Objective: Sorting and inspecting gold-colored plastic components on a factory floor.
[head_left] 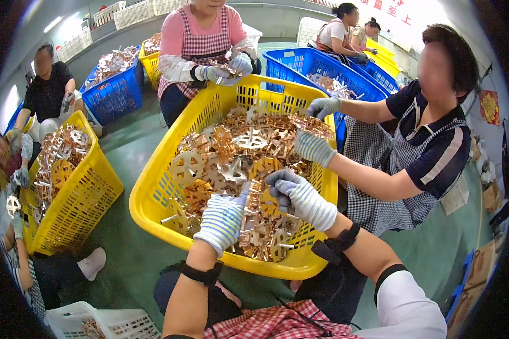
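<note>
Both my hands wear striped, grey-fingered work gloves and are above a large yellow basket [178, 240] heaped with copper-coloured and silvery metal parts. My left hand [221, 221] is closed around the side of a narrow copper-coloured metal strip [255, 198], a finger pointing up along it. Just right of the strip, my right hand [306, 199] has its fingers curled together; whatever lies in them is hidden. Silvery toothed discs with short shafts lie among the parts, one silvery disc [251, 140] on top of the heap and another pale disc [186, 166] at its left.
At the basket's right, a co-worker's gloved hand [314, 148] holds copper-coloured parts. Across it, another person's gloved hands [223, 73] hold a metal piece. A second filled yellow basket [82, 198] stands left, blue baskets [114, 96] behind, a white crate [104, 322] near lower left.
</note>
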`<state>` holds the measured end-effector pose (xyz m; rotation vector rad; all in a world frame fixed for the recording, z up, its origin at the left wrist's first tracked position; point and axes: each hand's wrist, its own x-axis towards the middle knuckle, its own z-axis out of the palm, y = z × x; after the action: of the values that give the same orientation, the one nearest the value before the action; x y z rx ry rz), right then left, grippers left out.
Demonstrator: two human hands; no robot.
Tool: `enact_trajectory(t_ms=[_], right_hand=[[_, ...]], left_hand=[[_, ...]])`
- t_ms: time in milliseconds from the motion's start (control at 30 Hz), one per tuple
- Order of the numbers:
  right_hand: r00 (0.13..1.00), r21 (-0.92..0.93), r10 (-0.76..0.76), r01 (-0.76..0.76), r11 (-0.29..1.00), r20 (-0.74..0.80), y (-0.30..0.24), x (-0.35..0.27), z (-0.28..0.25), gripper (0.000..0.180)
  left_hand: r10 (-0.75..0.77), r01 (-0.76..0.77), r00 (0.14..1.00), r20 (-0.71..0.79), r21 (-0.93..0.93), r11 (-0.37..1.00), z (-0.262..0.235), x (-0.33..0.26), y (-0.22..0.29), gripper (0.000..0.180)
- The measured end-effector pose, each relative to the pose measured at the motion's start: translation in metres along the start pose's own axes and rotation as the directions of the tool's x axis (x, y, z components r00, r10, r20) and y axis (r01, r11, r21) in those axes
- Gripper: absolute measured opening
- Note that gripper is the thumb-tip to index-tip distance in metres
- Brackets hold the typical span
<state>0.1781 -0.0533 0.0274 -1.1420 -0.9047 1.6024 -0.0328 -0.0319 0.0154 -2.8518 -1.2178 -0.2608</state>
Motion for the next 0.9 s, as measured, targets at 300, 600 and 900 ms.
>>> enact_trajectory(t_ms=[300,600,900], right_hand=[[0.928,-0.462,-0.337,0.371,0.805,0.160,0.009,0.002,0.017,0.020],[0.982,-0.354,-0.183,0.190,0.916,0.053,0.003,-0.013,0.024,0.021],[0.958,-0.708,-0.232,0.280,0.648,0.167,0.000,-0.009,0.034,0.014]], left_hand=[[0.083,-0.087,0.995,-0.052,-0.077,0.993,0.000,-0.004,0.001,0.076],[-0.124,0.131,0.988,0.090,-0.073,0.989,0.000,-0.017,-0.028,0.071],[-0.029,0.045,0.984,0.178,-0.088,0.995,-0.010,-0.004,0.004,0.068]])
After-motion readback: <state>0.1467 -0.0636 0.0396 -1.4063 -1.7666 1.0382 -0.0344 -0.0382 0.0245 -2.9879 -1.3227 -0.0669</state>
